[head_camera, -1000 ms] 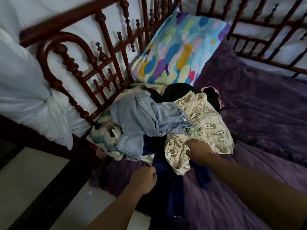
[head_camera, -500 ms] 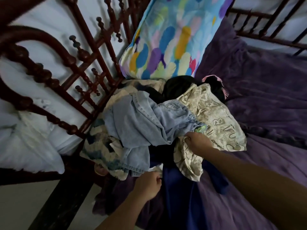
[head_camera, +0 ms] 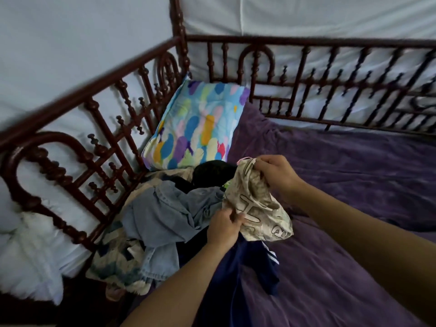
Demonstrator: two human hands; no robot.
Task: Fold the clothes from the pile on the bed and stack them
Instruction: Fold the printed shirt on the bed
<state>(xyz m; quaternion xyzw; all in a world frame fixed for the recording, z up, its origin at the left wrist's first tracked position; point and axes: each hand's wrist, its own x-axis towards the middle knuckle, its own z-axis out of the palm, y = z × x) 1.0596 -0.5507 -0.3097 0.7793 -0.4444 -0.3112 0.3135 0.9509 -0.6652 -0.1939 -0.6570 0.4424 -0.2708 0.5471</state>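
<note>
1. Holds a cream lettered garment raised just above the pile, on the bed's left side by the wooden rail.
2. Pinches its lower edge with the left hand.
3. Grips its upper edge with the right hand, fingers curled into the cloth.
4. Includes denim, navy and black pieces in the pile, below a colourful pillow.

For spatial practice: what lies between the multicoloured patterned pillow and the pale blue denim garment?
Head view: a black garment and beige patterned cloth, between pillow and denim garment.
</note>
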